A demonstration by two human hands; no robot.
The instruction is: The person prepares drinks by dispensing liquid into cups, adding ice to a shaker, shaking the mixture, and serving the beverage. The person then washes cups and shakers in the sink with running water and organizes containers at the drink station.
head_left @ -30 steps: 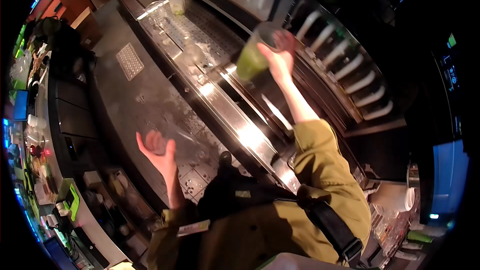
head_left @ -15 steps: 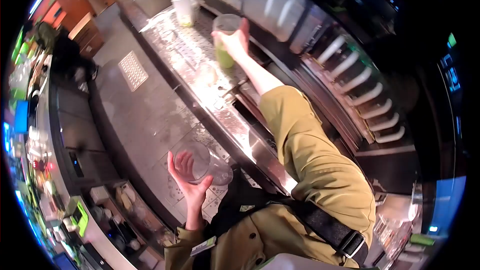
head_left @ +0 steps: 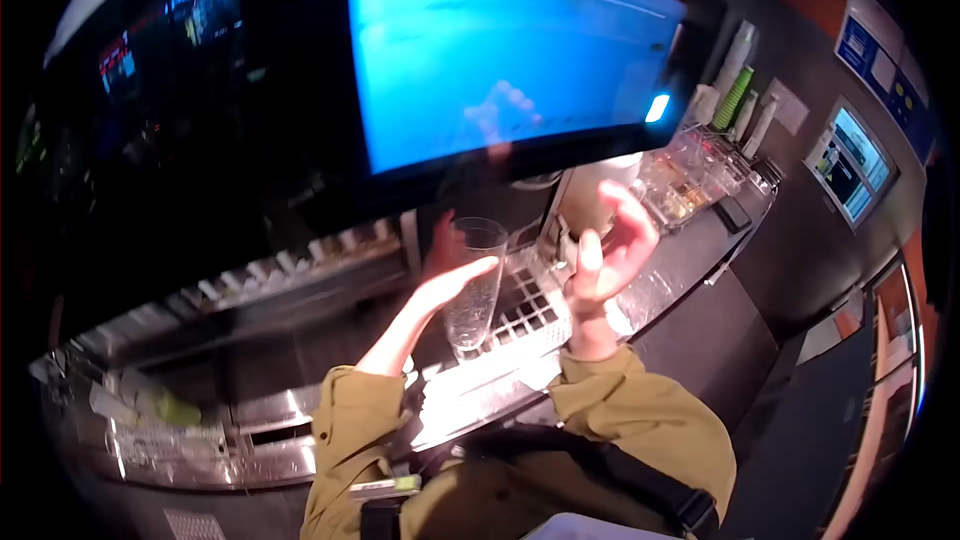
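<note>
Clear tall cup (head_left: 475, 285), upright or nearly so, in left hand (head_left: 448, 285). Left fingers clamped on cup wall, thumb across near side, other fingers partly hidden behind it. Cup in front of white grid rack (head_left: 520, 312); glare there, so its base may be touching the rack, can't tell. Right hand (head_left: 618, 245) raised beside, apart from cup, nothing seen in it; fingers curled, thumb apart from them. Container (head_left: 585, 195) just behind right hand. Clear divided organizer (head_left: 690, 180) farther right, stacked green cups (head_left: 734, 98) behind it. Big blue screen (head_left: 510, 60) above both hands.
</note>
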